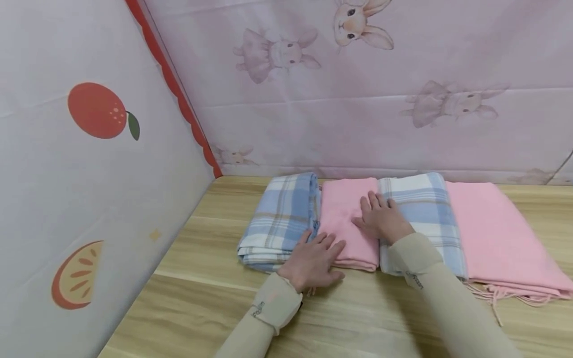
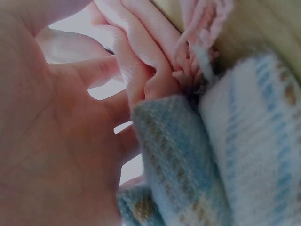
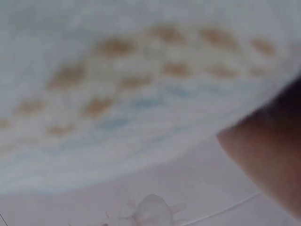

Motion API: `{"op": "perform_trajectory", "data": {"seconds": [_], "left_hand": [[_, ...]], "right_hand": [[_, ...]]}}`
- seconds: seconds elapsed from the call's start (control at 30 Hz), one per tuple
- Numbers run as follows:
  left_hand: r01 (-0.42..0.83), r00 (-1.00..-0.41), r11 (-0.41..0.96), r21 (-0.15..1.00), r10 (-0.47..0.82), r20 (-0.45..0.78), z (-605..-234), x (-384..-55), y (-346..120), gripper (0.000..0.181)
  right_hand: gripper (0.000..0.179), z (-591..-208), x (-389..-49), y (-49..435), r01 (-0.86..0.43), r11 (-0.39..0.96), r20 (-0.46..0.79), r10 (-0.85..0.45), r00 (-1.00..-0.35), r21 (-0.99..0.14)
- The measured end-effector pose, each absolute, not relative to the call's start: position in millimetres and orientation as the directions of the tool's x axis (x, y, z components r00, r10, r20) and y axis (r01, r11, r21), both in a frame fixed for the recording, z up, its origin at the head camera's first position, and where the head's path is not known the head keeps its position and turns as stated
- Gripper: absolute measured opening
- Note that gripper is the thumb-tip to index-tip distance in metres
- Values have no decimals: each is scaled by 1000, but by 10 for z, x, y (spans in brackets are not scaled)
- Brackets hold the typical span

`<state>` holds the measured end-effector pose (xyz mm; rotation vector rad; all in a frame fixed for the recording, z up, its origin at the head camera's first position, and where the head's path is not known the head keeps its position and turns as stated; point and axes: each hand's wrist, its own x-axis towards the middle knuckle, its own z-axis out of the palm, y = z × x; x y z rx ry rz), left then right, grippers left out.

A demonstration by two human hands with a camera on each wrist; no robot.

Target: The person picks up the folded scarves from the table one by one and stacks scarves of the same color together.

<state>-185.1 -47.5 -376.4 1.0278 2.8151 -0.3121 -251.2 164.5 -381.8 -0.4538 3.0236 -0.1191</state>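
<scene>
Left hand [image 1: 312, 259] and right hand [image 1: 381, 216] apart, fingers spread, seemingly touching folded pink cloth [image 1: 341, 206] between them — blue plaid cloth [image 1: 283, 211] beyond the left, second plaid cloth [image 1: 423, 201] partly beneath the right

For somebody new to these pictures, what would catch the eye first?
Probably the row of folded cloths on the table, where pink alternates with blue-and-white plaid. The left hand lies at its near edge, the right hand farther back. Behind, printed rabbits decorate a pale pink backdrop.
</scene>
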Motion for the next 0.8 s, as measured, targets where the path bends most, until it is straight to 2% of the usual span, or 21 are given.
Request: {"op": "perform_trajectory", "data": {"seconds": [0.13, 0.27, 0.57, 0.8], "left_hand": [[648, -761, 748, -146, 623, -182, -3775, -1852, -456, 68], [645, -763, 748, -157, 619, -184, -3777, -1851, -454, 69], [634, -774, 739, -229, 599, -208, -3794, -1795, -452, 76], [622, -782, 744, -242, 582, -222, -3755, -1800, -518, 73]], "right_hand": [[62, -3819, -2440, 1598, -314, 949, 38, -313, -949, -32], [61, -3818, -2421, 1585, -327, 944, 58, -325, -944, -28], [68, -3755, -2487, 1607, -341, 937, -102, -348, -932, -80], [71, -3758, -2511, 1554, -335, 941, -127, -339, -932, -56]]}}
